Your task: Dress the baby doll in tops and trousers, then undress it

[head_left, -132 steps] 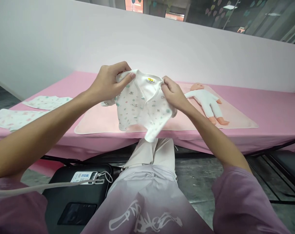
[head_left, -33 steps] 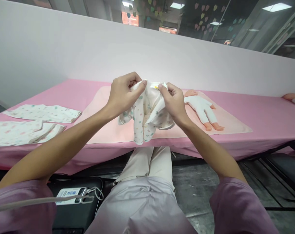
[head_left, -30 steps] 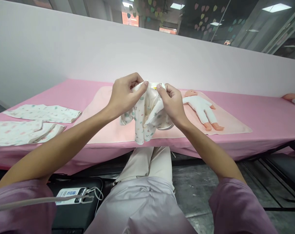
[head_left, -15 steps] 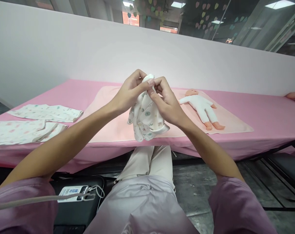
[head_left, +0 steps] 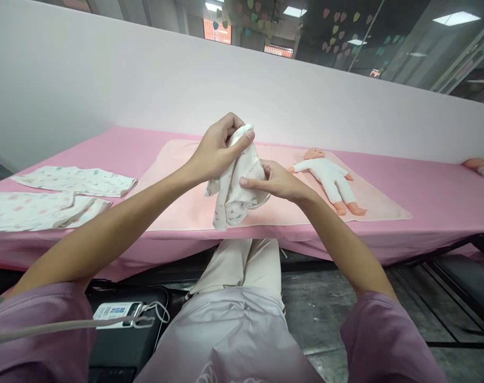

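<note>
Between my hands, above the peach mat (head_left: 178, 205), hangs a small white printed baby garment (head_left: 244, 170), bunched and folded; its exact cut cannot be made out. My left hand (head_left: 226, 141) is closed on its top edge, thumb pressed along the front. Lower down on the right side, my right hand (head_left: 279, 181) pinches the cloth between thumb and fingers. A baby doll (head_left: 327, 173) in a white body suit lies on its back on the mat, to the right of my right hand.
Folded printed baby clothes (head_left: 74, 180) lie at the left of the pink-covered table (head_left: 445, 197). A white wall (head_left: 265, 101) rises behind it. Below are a dark case (head_left: 117, 346) with a white device (head_left: 117, 314) on it, and a black stool (head_left: 465, 276). Another doll (head_left: 476, 162) is at far right.
My right hand has moved down from the garment's top edge to its lower right side. My left hand keeps hold of the top, and the cloth now hangs narrower and turned.
</note>
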A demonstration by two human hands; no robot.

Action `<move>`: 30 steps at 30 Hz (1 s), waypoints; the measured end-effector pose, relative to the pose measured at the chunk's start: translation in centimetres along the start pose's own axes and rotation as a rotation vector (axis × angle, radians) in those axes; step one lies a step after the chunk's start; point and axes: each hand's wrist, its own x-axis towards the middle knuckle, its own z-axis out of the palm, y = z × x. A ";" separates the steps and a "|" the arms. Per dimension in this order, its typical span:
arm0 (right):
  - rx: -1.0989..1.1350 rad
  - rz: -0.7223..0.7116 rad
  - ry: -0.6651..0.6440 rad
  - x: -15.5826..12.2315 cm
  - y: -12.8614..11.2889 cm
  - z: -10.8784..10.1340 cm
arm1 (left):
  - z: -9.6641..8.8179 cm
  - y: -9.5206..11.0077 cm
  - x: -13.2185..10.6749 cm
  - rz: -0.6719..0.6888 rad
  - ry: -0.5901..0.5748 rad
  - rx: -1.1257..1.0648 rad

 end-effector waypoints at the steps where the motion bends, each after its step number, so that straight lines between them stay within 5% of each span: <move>1: 0.005 0.038 -0.012 -0.1 0.0 0.0 | 0.0 0.0 0.0 0.003 0.005 -0.016; 6: 0.009 0.057 0.050 0.7 0.2 1.1 | -0.1 -0.1 0.2 -0.018 0.004 -0.086; 12: -0.304 -0.307 0.501 1.8 1.8 1.7 | -0.7 0.2 0.2 0.015 0.021 -0.084; 20: 0.057 -0.133 0.155 1.8 2.2 0.8 | -1.3 0.7 0.9 0.079 -0.075 -0.018; 30: 0.111 -0.072 0.070 2.2 1.5 1.8 | -2.0 1.6 0.5 0.206 -0.172 0.044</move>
